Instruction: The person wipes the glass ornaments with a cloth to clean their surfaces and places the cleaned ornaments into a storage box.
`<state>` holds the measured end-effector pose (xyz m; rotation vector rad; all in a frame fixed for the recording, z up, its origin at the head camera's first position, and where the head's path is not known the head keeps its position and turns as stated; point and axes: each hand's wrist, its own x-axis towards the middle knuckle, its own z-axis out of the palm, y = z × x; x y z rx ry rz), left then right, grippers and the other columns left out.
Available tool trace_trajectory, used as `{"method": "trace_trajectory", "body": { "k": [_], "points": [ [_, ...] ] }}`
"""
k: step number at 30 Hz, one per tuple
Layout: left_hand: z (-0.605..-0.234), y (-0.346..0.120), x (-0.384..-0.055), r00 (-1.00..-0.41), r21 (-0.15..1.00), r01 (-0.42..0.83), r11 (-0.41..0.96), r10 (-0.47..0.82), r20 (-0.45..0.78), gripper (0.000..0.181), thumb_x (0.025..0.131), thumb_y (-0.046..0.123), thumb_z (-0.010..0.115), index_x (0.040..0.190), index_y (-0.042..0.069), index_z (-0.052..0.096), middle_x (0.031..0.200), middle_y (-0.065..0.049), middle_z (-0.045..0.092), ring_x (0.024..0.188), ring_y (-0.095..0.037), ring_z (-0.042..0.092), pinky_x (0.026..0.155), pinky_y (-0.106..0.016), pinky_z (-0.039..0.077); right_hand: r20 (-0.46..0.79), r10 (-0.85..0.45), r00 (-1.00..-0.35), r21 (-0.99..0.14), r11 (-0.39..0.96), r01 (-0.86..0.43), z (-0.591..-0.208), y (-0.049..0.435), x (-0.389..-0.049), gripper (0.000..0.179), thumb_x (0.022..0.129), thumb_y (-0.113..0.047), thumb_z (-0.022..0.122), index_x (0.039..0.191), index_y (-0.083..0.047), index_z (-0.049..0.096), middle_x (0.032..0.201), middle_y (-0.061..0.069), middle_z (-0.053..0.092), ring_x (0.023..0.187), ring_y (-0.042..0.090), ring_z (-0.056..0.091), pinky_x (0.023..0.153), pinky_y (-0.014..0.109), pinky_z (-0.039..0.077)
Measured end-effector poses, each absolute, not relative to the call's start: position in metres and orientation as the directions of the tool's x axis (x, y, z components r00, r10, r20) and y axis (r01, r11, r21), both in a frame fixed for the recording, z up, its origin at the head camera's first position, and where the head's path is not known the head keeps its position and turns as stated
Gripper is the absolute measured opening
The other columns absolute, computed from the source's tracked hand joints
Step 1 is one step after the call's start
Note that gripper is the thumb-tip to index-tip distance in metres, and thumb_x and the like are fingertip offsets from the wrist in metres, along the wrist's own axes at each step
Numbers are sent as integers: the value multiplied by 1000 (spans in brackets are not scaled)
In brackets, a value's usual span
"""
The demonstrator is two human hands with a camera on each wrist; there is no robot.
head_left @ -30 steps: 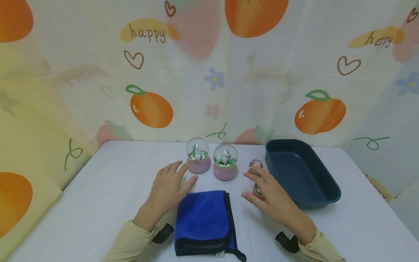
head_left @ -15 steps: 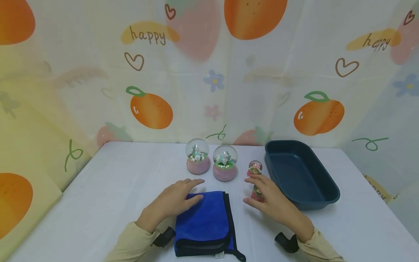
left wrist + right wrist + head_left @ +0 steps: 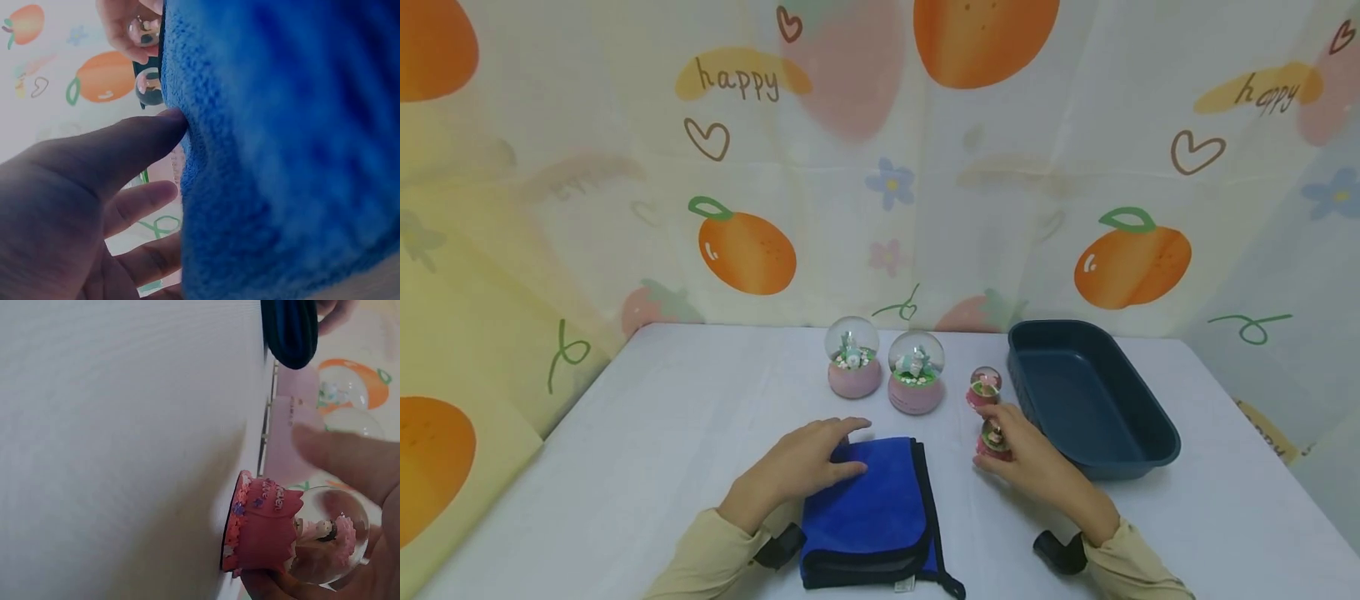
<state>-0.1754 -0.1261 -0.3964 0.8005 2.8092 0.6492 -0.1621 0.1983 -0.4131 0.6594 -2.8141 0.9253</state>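
Note:
My right hand [image 3: 1033, 458] is around a small snow globe [image 3: 993, 446] with a pink base, which stands on the white table. In the right wrist view its frilled base [image 3: 265, 528] shows lettering; my thumb [image 3: 344, 456] is apart from it, and my other fingers are behind and below the glass. Right behind it stands a second small snow globe [image 3: 984, 387]. My left hand [image 3: 793, 467] lies over the left edge of a folded blue towel [image 3: 880, 500] with black trim. Its thumb touches the cloth in the left wrist view, fingers spread.
Two larger snow globes [image 3: 854, 379] with pink bases stand at the back middle. A dark blue rectangular tub [image 3: 1093, 471] stands to the right of the small globes. Behind the table [image 3: 647, 400] hangs a fruit-patterned curtain [image 3: 842, 192].
My left hand has drawn back from beside the larger globe at left to the towel. My right hand has moved slightly right, its fingers closing in around the nearer small snow globe.

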Motion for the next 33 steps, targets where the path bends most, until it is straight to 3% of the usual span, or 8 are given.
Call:
{"method": "trace_trajectory", "body": {
  "k": [4,8,15,23,33],
  "points": [
    [-397,-125,-175,-861,451,437,779,507,-41,59,88,36,74,137,8,56,108,-7,68,97,-18,62,91,-45,52,190,-336,-922,-577,722,-382,-412,198,-161,58,84,-3,75,131,8,44,128,24,56,119,35,57,96,52,47],
    [-396,-123,-174,-882,441,401,803,469,-51,54,87,40,74,126,4,64,104,-8,69,93,-18,63,89,-44,53,193,-328,-925,-580,722,-377,-413,198,-161,55,83,3,74,127,9,43,120,24,59,114,34,60,94,51,48],
    [-394,-122,-174,-880,441,409,799,474,-42,29,87,38,73,98,11,69,84,4,62,76,-11,53,68,-33,47,202,-321,-925,-571,730,-377,-413,198,-161,49,83,1,74,123,7,47,114,18,62,107,29,61,89,47,50],
    [-391,-126,-175,-891,491,390,779,455,-15,21,88,31,72,97,14,64,74,5,60,67,-11,52,60,-31,42,227,-331,-916,-543,738,-401,-412,195,-160,46,83,-9,78,120,0,52,111,10,66,99,21,62,84,41,51],
    [-379,-128,-174,-926,517,356,778,366,87,22,88,29,74,103,15,64,81,1,68,67,-10,56,60,-28,45,209,-302,-930,-576,730,-367,-401,189,-157,55,77,-15,84,121,-1,54,105,8,69,90,16,62,75,29,52]
  ]
}}
